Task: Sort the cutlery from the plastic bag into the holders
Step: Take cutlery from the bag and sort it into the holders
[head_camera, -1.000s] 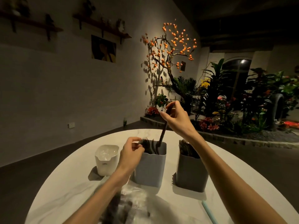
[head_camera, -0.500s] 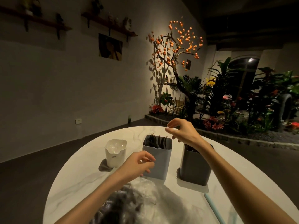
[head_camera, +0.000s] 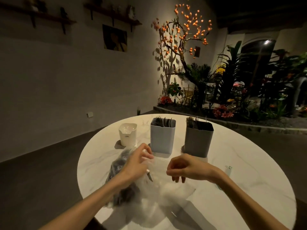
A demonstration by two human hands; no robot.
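Head view: the plastic bag (head_camera: pixel 132 185) of dark cutlery lay on the round table (head_camera: pixel 249 188), before three holders. The left hand (head_camera: pixel 135 165) pinched the bag film; the right hand (head_camera: pixel 186 168) hung loosely curled, empty.

Dim room, table (head_camera: pixel 232 188) lit from above, edges bowed, hands perhaps motion-blurred.

Bag and three holders on my table

Clear crumpled plastic bag (head_camera: pixel 149 188) of dark cutlery (head_camera: pixel 119 166) lies at 6 o'clock; white (head_camera: pixel 127 137), pale-blue (head_camera: pixel 162 138) and grey (head_camera: pixel 198 141) holders stand upright from 11 to 1.
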